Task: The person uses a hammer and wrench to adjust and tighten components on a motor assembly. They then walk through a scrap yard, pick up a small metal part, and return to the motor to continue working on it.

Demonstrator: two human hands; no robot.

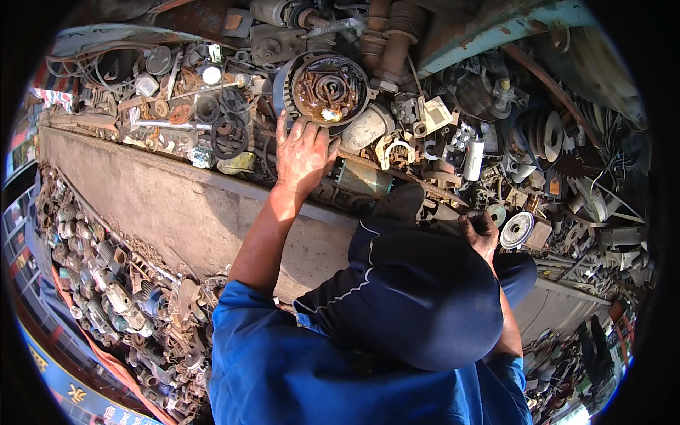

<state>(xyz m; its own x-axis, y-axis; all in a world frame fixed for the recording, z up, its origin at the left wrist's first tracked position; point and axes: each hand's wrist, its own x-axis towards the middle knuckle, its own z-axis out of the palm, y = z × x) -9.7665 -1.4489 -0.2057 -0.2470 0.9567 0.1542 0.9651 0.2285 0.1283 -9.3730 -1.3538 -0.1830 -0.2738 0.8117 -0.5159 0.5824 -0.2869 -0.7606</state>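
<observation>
My left hand (pixel 304 156) is at the near rim of a round metal housing (pixel 284 88), its fingers bent against the edge and the thumb to the right. Dark oily liquid and small rusty metal parts (pixel 331 86) lie inside the housing. Beside my right knee, my right hand (pixel 480 234) is closed, fingertips drawn together; whatever it pinches is too small to make out. Close to that hand lie a small metal disc (pixel 497 214) and a silver ribbed wheel (pixel 517 230). A long rusty bar (pixel 404 176) stretches between my two hands.
Scrap parts crowd the far side: black rings (pixel 230 132), a silver cylinder (pixel 474 158) and a pulley (pixel 545 134). A rusty blue-green beam (pixel 503 39) crosses above. A concrete ledge (pixel 163 191) runs along the left, with another scrap heap (pixel 120 304) below it.
</observation>
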